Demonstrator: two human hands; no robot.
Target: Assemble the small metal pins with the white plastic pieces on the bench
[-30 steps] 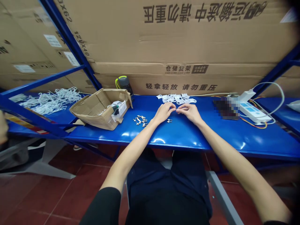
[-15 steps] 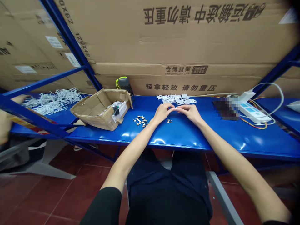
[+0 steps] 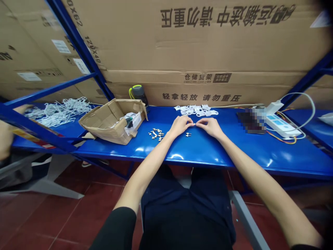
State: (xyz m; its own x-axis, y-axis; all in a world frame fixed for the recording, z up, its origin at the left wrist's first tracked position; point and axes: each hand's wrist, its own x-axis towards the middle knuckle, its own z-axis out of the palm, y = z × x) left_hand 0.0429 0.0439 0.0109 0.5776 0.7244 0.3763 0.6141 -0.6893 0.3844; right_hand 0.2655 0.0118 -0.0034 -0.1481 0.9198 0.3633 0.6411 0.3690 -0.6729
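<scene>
My left hand (image 3: pixel 181 125) is closed in a pinch over the blue table, with a tiny whitish piece (image 3: pixel 194 124) at its fingertips. Facing it, my right hand (image 3: pixel 211 127) also pinches thumb and finger together, its tips almost meeting the left ones. Whatever the right fingers hold is too small to make out. Below the hands lie a couple of small metal pins (image 3: pixel 188 134). Several similar brass-coloured pieces (image 3: pixel 156 134) are scattered left of my left wrist. Beyond my fingers is a spread of white plastic parts with round holes (image 3: pixel 199 113).
An open cardboard box (image 3: pixel 109 133) with packets inside stands to the left, a dark bottle (image 3: pixel 139 93) behind it. On the right are a power strip (image 3: pixel 282 125) with cables and a blurred dark object (image 3: pixel 249 121). White wire pieces (image 3: pixel 61 111) lie near another person's arm (image 3: pixel 5 139).
My fingertips have drawn slightly apart and a little lower, so the whitish piece between them shows more. The things on the table have stayed put.
</scene>
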